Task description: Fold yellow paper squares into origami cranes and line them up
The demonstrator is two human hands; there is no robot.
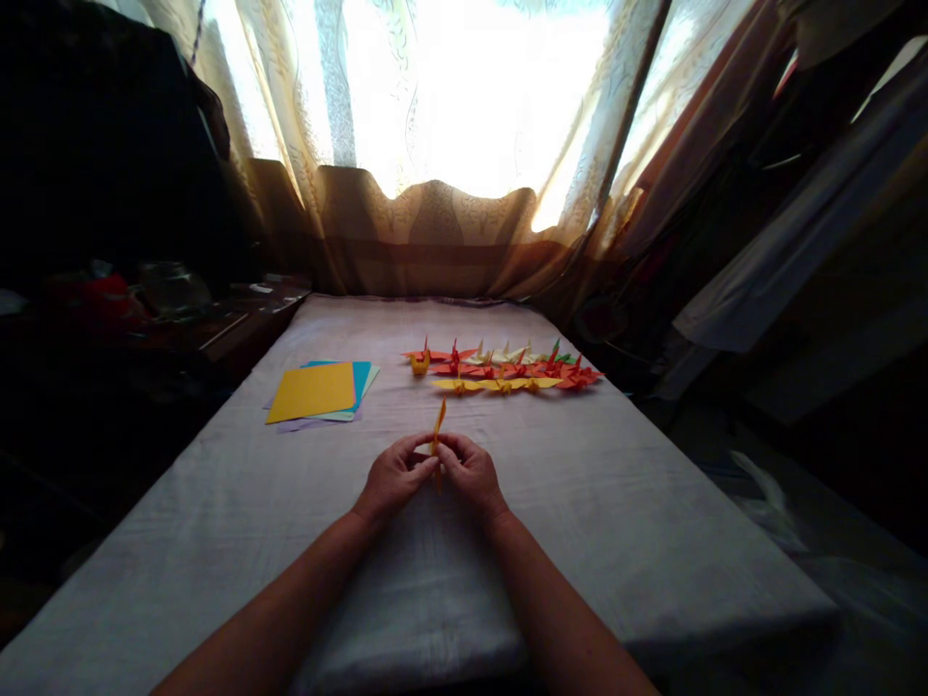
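Both hands meet over the grey cloth-covered table (217, 522), the left hand (392, 476) and right hand (473, 472) pinched together on a narrow orange paper fold (439, 421) that stands upright between their fingertips. Judging by its slim, pointed form, this looks like a late fold of an origami figure; the next crease would call for a firm pinch and steady alignment. Beyond the fold lie rows of finished paper cranes (504, 368); left of those, a stack of coloured sheets (313, 391).
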